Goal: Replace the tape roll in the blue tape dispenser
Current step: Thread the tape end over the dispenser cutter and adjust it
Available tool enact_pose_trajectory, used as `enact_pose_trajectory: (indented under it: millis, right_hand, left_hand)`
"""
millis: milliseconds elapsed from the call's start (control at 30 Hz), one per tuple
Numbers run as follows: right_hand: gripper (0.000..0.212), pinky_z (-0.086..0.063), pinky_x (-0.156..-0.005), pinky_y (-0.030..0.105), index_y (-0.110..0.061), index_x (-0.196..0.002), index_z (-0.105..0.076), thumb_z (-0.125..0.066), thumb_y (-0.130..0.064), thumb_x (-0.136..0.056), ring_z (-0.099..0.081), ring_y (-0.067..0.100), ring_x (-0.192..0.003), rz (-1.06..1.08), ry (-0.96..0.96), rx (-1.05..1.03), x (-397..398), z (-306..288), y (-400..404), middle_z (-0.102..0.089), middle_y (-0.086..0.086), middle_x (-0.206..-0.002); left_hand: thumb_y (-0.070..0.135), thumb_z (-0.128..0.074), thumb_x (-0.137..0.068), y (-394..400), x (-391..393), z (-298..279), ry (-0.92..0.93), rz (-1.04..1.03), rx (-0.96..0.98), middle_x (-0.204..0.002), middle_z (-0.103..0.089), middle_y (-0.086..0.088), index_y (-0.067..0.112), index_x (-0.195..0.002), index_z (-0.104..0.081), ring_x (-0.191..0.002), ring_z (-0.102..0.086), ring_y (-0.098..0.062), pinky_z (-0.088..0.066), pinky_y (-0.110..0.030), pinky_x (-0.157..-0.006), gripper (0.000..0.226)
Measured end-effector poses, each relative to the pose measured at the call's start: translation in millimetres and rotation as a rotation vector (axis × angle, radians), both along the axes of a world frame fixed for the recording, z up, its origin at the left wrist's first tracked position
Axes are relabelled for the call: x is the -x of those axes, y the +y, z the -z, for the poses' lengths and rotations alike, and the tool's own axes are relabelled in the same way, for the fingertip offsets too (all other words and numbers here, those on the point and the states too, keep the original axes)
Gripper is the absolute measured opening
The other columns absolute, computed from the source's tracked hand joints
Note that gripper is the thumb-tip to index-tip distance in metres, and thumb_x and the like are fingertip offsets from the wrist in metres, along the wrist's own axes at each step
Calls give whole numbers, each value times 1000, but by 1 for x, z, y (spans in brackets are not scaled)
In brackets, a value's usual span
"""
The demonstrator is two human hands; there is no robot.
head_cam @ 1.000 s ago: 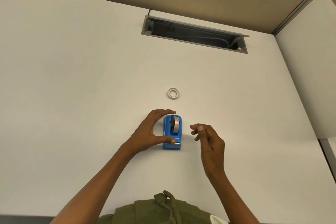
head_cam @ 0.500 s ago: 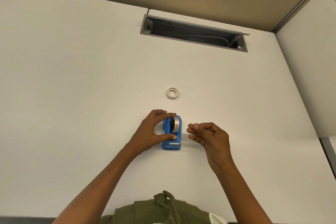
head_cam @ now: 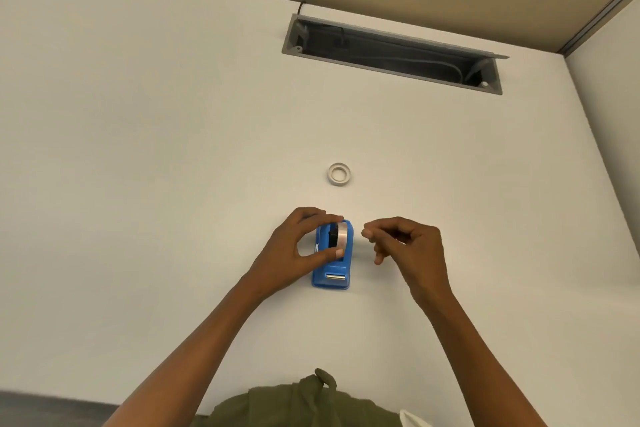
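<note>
Left hand (head_cam: 291,253) pinching the blue tape dispenser (head_cam: 331,258) near the desk's (head_cam: 138,149) front edge, right hand (head_cam: 405,246) loosely curled just beside, holding nothing, spare tape roll (head_cam: 339,175) lying behind.

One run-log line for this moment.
left hand: gripping blue plastic tape dispenser | right hand: beside it, empty | white spare tape roll: untouched on desk

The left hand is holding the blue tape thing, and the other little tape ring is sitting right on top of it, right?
Not quite. The left hand does hold the blue tape dispenser, but the head view shows the spare tape ring lying flat on the white desk, farther away and apart from it.
</note>
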State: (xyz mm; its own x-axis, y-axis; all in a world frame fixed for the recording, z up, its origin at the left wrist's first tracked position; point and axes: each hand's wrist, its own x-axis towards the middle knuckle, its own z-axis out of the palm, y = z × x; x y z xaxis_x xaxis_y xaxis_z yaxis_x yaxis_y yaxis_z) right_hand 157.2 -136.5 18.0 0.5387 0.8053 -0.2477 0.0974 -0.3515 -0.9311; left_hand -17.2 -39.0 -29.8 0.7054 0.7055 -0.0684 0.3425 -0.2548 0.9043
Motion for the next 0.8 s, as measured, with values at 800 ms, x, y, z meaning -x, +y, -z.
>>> enact_pose_trajectory:
  millis: [800]
  right_hand:
    - [15, -51, -52, 18, -8, -68, -76, -85, -19, -61, -63, 15, -50, -466, 108, 278, -23, -10, 64, -72, 10, -62]
  left_hand:
    - [48, -62, -79, -4, 4, 5, -25, -9, -6, -124, -48, 15, 48, -121, -47, -118, -43, 3, -34, -5, -94, 45]
